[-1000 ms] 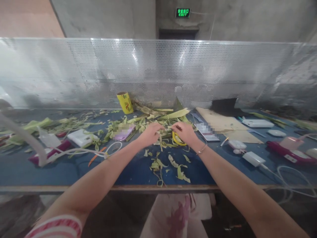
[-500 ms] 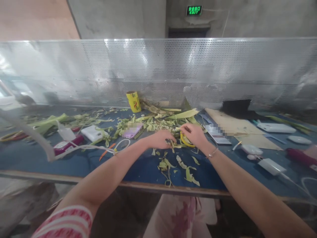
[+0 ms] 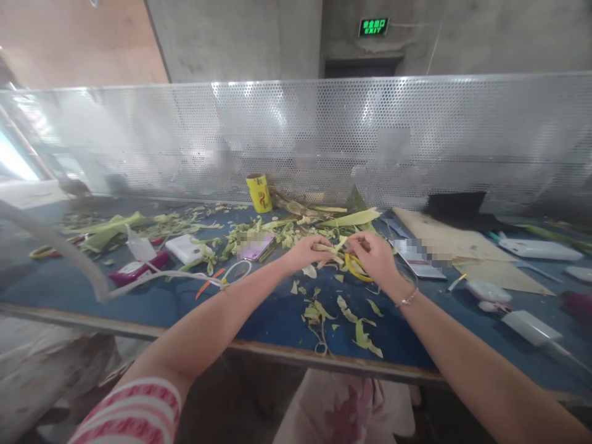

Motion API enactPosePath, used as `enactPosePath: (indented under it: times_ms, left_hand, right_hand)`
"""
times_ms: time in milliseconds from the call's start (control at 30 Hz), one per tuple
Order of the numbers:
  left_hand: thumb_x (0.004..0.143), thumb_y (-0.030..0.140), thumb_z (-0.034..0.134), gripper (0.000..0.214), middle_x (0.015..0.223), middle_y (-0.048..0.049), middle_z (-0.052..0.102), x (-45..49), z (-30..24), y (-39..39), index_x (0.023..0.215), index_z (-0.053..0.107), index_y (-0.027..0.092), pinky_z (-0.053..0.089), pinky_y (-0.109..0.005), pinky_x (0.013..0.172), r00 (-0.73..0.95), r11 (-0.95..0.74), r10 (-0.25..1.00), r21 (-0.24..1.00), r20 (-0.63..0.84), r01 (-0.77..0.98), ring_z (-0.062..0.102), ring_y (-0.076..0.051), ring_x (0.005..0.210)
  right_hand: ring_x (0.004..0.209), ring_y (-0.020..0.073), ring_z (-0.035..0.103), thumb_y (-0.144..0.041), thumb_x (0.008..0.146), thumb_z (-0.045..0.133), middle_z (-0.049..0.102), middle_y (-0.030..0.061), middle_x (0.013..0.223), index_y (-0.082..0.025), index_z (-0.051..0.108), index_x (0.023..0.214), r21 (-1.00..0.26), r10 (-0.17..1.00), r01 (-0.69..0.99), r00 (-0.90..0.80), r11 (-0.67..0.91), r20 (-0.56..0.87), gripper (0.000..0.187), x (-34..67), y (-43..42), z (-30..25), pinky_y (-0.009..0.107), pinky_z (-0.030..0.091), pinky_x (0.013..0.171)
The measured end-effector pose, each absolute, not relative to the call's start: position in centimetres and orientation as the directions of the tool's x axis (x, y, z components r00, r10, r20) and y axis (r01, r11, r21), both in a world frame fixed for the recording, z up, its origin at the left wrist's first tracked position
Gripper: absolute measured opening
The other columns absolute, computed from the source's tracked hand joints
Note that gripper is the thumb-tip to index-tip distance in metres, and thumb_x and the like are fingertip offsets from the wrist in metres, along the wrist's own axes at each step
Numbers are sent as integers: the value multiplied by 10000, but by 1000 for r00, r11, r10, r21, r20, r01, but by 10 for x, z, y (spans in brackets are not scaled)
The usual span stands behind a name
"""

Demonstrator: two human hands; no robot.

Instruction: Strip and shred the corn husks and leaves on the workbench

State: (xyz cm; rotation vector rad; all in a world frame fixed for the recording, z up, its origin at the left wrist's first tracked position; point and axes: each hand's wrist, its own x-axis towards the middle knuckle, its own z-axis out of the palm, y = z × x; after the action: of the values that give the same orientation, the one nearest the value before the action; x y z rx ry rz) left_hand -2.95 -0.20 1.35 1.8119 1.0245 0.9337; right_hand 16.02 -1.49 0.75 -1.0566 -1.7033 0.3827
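Observation:
My left hand (image 3: 306, 254) is closed around a pale green plant stalk (image 3: 333, 251), which sticks out to the right of its fingers. Close beside it, the fingers of my right hand (image 3: 374, 256) are pinched together by the stalk's far end, at a thin pale strip (image 3: 341, 243). Whether that strip is still attached to the stalk cannot be made out. Under my right hand lies a yellow loop (image 3: 357, 270), partly covered by the fingers. Peeled green scraps (image 3: 316, 311) are scattered on the blue tabletop (image 3: 277, 320) in front of my hands.
Behind my hands spreads a heap of leafy trimmings (image 3: 300, 225) with a yellow roll (image 3: 259, 193). Phones (image 3: 420, 259) (image 3: 257, 246), a white charger (image 3: 531, 327), cardboard (image 3: 430, 231) and white cables (image 3: 166, 275) lie around. A perforated metal screen (image 3: 277, 142) closes the back.
My left hand has lifted slightly, and the stalk in it now shows more plainly. My right hand stays close by with fingers pinched. The whole view has shifted a little.

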Motion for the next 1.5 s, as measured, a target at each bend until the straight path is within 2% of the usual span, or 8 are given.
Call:
enactPosePath:
  times_ms: [100, 233, 367, 533, 800, 1033, 1300, 1500]
  left_hand:
    - [606, 296, 726, 356, 584, 12, 578, -26, 6, 2, 895, 602, 130, 401, -206, 521, 307, -243, 931, 962, 197, 122, 518, -79, 510]
    - [605, 247, 736, 337, 610, 8, 590, -21, 4, -1, 867, 554, 138, 468, -248, 551, 240, -64, 967, 995, 80, -72, 591, -120, 546]
    - [633, 188, 725, 330, 650, -1, 604, -17, 9, -8, 885, 518, 138, 508, -279, 590, 239, 40, 971, 990, -6, -136, 631, -144, 568]
    - [647, 122, 701, 285, 659, -15, 617, -14, 6, -7, 887, 548, 116, 515, -263, 603, 207, 29, 978, 990, 0, -137, 639, -138, 605]
    - [562, 149, 764, 361, 721, -45, 663, -13, -1, -4, 883, 601, 115, 493, -227, 614, 294, -35, 953, 989, 76, -142, 637, -138, 669]
    - [515, 215, 805, 390, 741, -1, 601, -2, 6, -24, 789, 542, 129, 488, -249, 668, 394, 60, 918, 968, 42, -242, 631, -131, 728]
    - [544, 234, 779, 379, 944, -41, 600, 0, 8, -28, 878, 630, 133, 478, -273, 717, 490, -129, 853, 982, 182, -141, 578, -134, 789]
    - [491, 193, 795, 359, 861, -26, 591, 2, 10, -28, 802, 634, 113, 488, -280, 719, 440, -155, 874, 976, 208, -154, 580, -141, 769]
  right_hand:
    - [624, 203, 658, -397, 802, 516, 663, 49, 677, -197, 555, 783, -670, 749, 443, -7, 596, 662, 205, 161, -15, 7, 312, 501, 586]
    - [563, 197, 637, -445, 812, 506, 650, 52, 638, -199, 551, 814, -663, 712, 426, 60, 616, 700, 250, 163, -15, 8, 313, 497, 528]
    - [596, 192, 643, -399, 816, 513, 649, 42, 638, -197, 550, 797, -664, 722, 405, 14, 628, 691, 206, 163, -14, 7, 309, 507, 567]
    - [678, 174, 629, -325, 816, 503, 658, 41, 750, -197, 573, 768, -553, 681, 492, -121, 673, 722, 153, 158, -11, 1, 303, 498, 645]
    - [678, 168, 592, -283, 823, 476, 624, 35, 759, -202, 554, 775, -520, 667, 500, -168, 692, 726, 122, 152, -7, -5, 289, 479, 628]
    - [794, 186, 552, -224, 851, 408, 578, 57, 807, -202, 520, 829, -430, 575, 534, -135, 728, 807, 116, 141, -10, -8, 323, 455, 735]
    - [830, 177, 549, -208, 867, 411, 585, 53, 839, -208, 546, 826, -349, 496, 485, -216, 802, 841, 141, 145, -15, -3, 323, 453, 756]
    - [837, 178, 560, -219, 865, 414, 598, 50, 852, -220, 584, 853, -352, 485, 485, -178, 800, 856, 171, 147, -15, 0, 335, 461, 753]
